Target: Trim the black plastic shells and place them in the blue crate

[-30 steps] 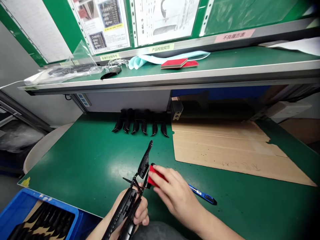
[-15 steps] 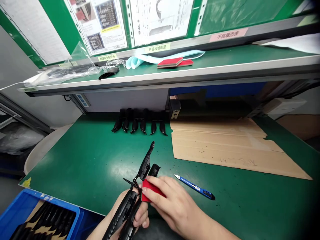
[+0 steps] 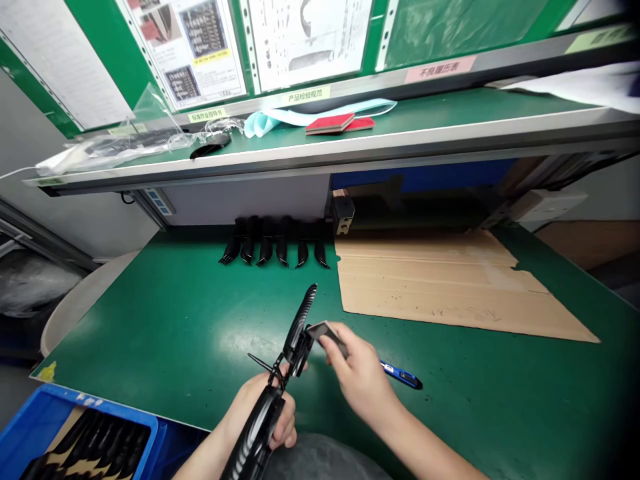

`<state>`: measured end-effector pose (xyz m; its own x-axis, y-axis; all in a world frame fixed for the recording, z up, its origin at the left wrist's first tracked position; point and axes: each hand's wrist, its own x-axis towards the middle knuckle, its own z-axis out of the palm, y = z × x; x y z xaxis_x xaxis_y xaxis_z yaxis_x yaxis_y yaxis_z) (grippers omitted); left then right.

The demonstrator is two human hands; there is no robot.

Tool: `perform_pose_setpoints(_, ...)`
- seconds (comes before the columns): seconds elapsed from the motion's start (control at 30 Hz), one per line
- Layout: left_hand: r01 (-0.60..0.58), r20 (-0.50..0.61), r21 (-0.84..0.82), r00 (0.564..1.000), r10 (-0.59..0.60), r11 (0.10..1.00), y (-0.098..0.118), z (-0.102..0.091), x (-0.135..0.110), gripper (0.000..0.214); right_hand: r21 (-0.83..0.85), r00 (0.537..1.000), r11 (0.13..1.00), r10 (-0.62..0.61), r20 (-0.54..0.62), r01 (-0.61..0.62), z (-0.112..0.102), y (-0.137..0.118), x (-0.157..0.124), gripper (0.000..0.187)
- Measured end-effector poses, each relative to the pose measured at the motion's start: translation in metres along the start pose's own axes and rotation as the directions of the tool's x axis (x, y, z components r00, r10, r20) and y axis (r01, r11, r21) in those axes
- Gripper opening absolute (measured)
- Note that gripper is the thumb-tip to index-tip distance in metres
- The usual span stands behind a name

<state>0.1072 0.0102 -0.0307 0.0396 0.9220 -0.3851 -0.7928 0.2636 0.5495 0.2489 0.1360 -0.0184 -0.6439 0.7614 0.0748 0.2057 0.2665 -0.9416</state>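
Note:
My left hand [image 3: 245, 400] is closed around the joined black plastic parts [image 3: 256, 427], a long ribbed moulding whose thin middle runners link pieces above and below. My right hand [image 3: 361, 373] pinches a sanding pad [image 3: 330, 335], its grey face turned up toward me. The pad's edge is at the upper black piece, near its right side; whether it touches cannot be made out. Just behind my right hand, a blue utility knife [image 3: 404, 377] lies on the green table, its tip end hidden by the hand.
Several black moulded parts [image 3: 275, 250] stand in a row at the table's back. Flat cardboard [image 3: 450, 293] covers the back right. At lower left is a blue bin [image 3: 155, 423] of black parts. An overhead shelf [image 3: 280, 157] carries red pads [image 3: 330, 124] and plastic bags [image 3: 115, 150].
My right hand has moved up and slightly right, turning the pad from its red face to its grey one. The black parts have rotated in my left hand. The view has shifted slightly.

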Motion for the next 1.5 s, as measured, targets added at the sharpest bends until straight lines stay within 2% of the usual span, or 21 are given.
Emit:
perform_pose_setpoints(0.07,0.014,0.003,-0.008,1.000,-0.014,1.000,0.001,0.002,-0.002,0.035,-0.051,0.994,0.994,-0.096,-0.043,0.094,-0.004,0.009,0.006,0.022)
perform_pose_setpoints(0.17,0.021,0.008,-0.037,1.000,-0.021,0.999,0.003,0.004,-0.003,0.038,-0.126,0.957,0.949,-0.282,0.062,0.288,-0.006,0.015,0.003,0.035)
perform_pose_setpoints(0.23,0.027,0.006,-0.067,1.000,-0.026,0.997,0.003,0.006,-0.003,0.037,-0.136,0.943,0.934,-0.317,0.104,0.330,-0.007,0.012,-0.003,0.041)
perform_pose_setpoints(0.4,0.062,-0.010,-0.104,0.998,-0.063,0.993,0.003,0.011,-0.005,0.039,0.059,0.912,0.963,-0.267,0.312,0.262,-0.020,0.001,-0.004,0.034)
perform_pose_setpoints(0.53,0.054,-0.066,-0.052,0.996,-0.057,0.997,0.001,0.015,-0.002,0.038,0.089,0.967,0.977,-0.206,0.152,0.194,-0.021,-0.003,0.000,0.031)
perform_pose_setpoints(0.57,0.037,-0.079,-0.043,0.996,-0.040,0.998,0.001,0.015,-0.001,0.038,0.088,0.966,0.977,-0.205,0.158,0.193,-0.019,-0.004,-0.002,0.031)
perform_pose_setpoints(0.63,0.005,-0.097,-0.032,0.995,-0.008,0.999,0.006,0.012,0.000,0.038,0.087,0.927,0.974,-0.227,0.298,0.210,-0.018,-0.006,-0.007,0.030)
perform_pose_setpoints(0.73,-0.031,-0.087,0.081,0.995,0.038,0.996,0.027,0.004,-0.001,0.037,-0.030,0.847,0.978,-0.165,0.505,0.208,-0.026,-0.002,-0.016,0.026)
perform_pose_setpoints(0.8,-0.016,-0.099,0.289,0.994,0.047,0.957,0.045,-0.002,-0.005,0.040,-0.216,0.854,0.958,-0.053,0.518,0.191,-0.037,0.009,-0.016,0.040)
perform_pose_setpoints(0.87,0.080,-0.138,0.573,0.990,0.000,0.816,0.061,-0.004,-0.010,0.040,-0.364,0.898,0.918,0.019,0.440,0.159,-0.049,0.020,-0.008,0.044)
perform_pose_setpoints(0.93,0.200,-0.203,0.828,0.978,-0.054,0.523,0.071,-0.003,-0.013,0.042,-0.422,0.951,0.897,0.006,0.310,0.132,-0.059,0.025,0.005,0.026)
perform_pose_setpoints(1.0,0.224,-0.213,0.947,0.974,-0.072,0.232,0.076,0.005,-0.012,0.041,-0.431,0.963,0.880,-0.094,0.253,0.199,-0.063,0.019,0.019,0.025)
perform_pose_setpoints(1.03,0.204,-0.196,0.972,0.978,-0.071,0.119,0.077,0.010,-0.010,0.040,-0.441,0.944,0.853,-0.159,0.288,0.278,-0.061,0.014,0.025,0.028)
perform_pose_setpoints(1.07,0.167,-0.164,0.985,0.984,-0.072,0.036,0.077,0.016,-0.008,0.039,-0.455,0.907,0.809,-0.214,0.362,0.372,-0.057,0.007,0.029,0.035)
perform_pose_setpoints(1.13,0.084,-0.087,0.996,0.994,-0.073,-0.040,0.077,0.027,-0.001,0.040,-0.489,0.812,0.699,-0.231,0.536,0.522,-0.045,-0.004,0.035,0.046)
perform_pose_setpoints(1.2,0.033,-0.035,0.999,0.996,-0.079,-0.022,0.076,0.032,0.006,0.039,-0.524,0.766,0.640,-0.161,0.623,0.561,-0.031,-0.008,0.035,0.035)
perform_pose_setpoints(1.23,0.027,-0.022,0.999,0.994,-0.108,0.046,0.075,0.031,0.010,0.038,-0.525,0.763,0.650,-0.134,0.633,0.550,-0.024,-0.008,0.034,0.026)
perform_pose_setpoints(1.33,0.072,0.015,0.934,0.971,-0.239,0.350,0.069,0.022,0.017,0.047,-0.451,0.773,0.744,-0.137,0.620,0.493,-0.010,-0.001,0.031,0.012)
perform_pose_setpoints(1.4,0.104,0.037,0.879,0.958,-0.285,0.466,0.067,0.017,0.019,0.057,-0.416,0.777,0.771,-0.157,0.610,0.482,-0.006,0.001,0.032,0.007)
perform_pose_setpoints(1.43,0.096,0.038,0.881,0.961,-0.272,0.463,0.068,0.016,0.019,0.057,-0.421,0.773,0.761,-0.163,0.613,0.494,-0.005,0.000,0.034,0.006)
perform_pose_setpoints(1.5,0.020,0.039,0.936,0.987,-0.159,0.352,0.073,0.019,0.017,0.047,-0.459,0.741,0.686,-0.175,0.649,0.565,-0.008,-0.005,0.041,0.007)
